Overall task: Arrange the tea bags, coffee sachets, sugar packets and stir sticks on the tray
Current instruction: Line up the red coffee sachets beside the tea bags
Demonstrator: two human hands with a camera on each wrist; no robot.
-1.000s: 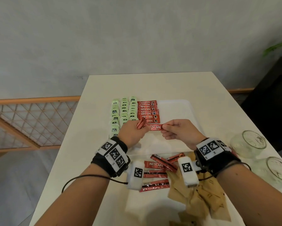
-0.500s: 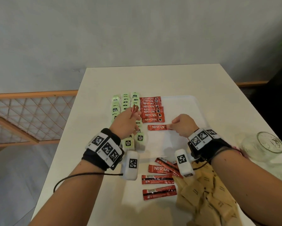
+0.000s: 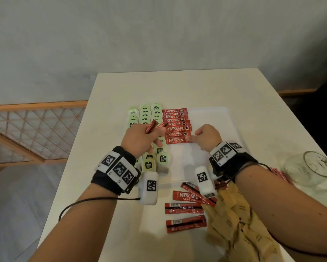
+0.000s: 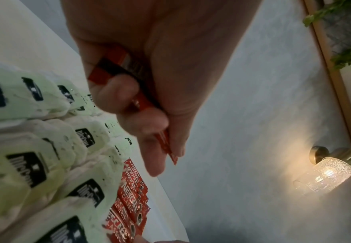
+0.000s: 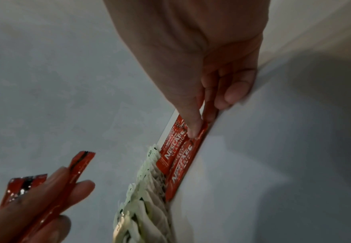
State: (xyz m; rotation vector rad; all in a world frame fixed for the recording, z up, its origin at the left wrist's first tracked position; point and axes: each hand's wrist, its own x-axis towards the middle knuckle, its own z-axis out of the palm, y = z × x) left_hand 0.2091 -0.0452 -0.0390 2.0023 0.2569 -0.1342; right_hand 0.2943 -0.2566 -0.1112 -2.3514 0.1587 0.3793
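Red coffee sachet (image 3: 177,140) flat under right-hand fingers (image 3: 190,138)

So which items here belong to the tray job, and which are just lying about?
Job:
- tray
- tea bags
- coffee sachets in a row, right hand touching the nearest
- sachets gripped by left hand
- loose sachets
- brown packets

Lying about:
- glass jar

Tea bags (image 3: 155,118) lie left of coffee sachets (image 3: 176,127).
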